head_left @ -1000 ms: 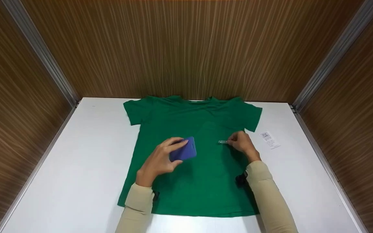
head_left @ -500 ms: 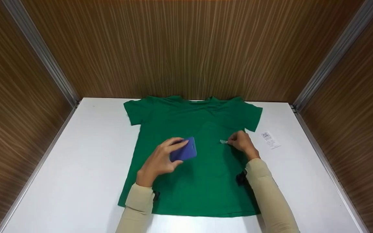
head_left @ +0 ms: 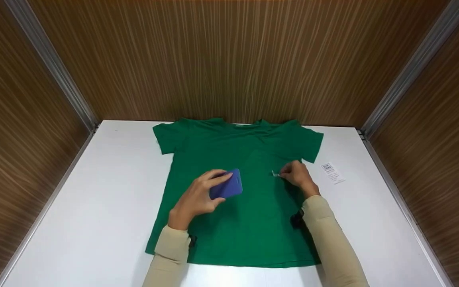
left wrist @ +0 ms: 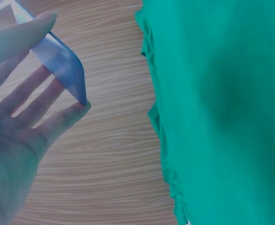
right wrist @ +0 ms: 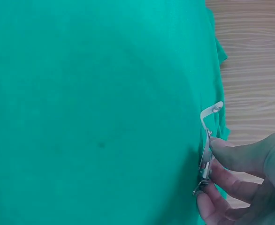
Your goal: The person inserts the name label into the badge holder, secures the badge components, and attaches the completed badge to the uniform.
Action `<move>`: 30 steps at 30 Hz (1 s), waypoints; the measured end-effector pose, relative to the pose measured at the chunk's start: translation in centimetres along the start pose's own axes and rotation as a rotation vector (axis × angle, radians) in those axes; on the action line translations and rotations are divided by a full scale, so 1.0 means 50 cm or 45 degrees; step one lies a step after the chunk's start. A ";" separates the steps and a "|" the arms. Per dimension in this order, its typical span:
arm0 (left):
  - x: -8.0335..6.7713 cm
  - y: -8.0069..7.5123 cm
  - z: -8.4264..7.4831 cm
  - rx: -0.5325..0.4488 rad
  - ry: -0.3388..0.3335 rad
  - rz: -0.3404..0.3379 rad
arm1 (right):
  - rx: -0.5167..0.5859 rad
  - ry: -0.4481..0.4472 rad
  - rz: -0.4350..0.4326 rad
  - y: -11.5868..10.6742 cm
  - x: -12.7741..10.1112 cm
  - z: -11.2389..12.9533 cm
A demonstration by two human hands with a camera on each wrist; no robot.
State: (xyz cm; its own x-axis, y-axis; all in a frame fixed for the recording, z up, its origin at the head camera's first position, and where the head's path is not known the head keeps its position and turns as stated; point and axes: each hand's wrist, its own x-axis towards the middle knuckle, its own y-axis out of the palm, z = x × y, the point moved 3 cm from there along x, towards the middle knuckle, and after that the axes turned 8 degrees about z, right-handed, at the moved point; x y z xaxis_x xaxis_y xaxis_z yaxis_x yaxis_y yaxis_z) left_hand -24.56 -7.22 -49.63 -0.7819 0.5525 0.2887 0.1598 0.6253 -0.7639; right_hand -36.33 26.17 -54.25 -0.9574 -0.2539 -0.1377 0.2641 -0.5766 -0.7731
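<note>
A green T-shirt [head_left: 237,191] lies flat on the white table [head_left: 94,207], collar toward the far wall. My left hand [head_left: 197,197] holds a blue card holder [head_left: 226,186] over the shirt's middle; in the left wrist view its thumb and fingers [left wrist: 39,105] grip the holder [left wrist: 62,63] by its edges. My right hand [head_left: 299,175] pinches a small metal clip [head_left: 275,174] just above the shirt's right chest. In the right wrist view the clip [right wrist: 207,143] sits between thumb and fingertips [right wrist: 231,157] against the green cloth [right wrist: 95,108].
A small white printed card [head_left: 332,172] lies on the table right of the shirt. Wood-grain walls [head_left: 229,59] close in the table at the back and both sides, with metal strips at the corners.
The right hand has drawn the clip a little toward itself and tilted it, so less of the clip shows. The left hand and blue holder have hardly moved.
</note>
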 end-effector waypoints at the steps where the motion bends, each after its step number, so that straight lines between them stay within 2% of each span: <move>1: 0.000 0.000 0.000 0.002 -0.001 0.001 | 0.001 -0.001 0.003 0.000 0.000 0.000; 30: -0.002 -0.003 -0.003 -0.001 -0.005 -0.003 | 0.018 -0.033 0.036 -0.008 -0.010 0.003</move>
State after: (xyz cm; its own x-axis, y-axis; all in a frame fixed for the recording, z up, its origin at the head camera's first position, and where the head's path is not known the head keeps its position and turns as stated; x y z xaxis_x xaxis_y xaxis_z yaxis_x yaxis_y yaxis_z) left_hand -24.41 -7.30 -49.47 -0.7845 0.5492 0.2880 0.1587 0.6268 -0.7628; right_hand -35.95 26.39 -53.78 -0.9462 -0.2900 -0.1433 0.2928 -0.5795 -0.7605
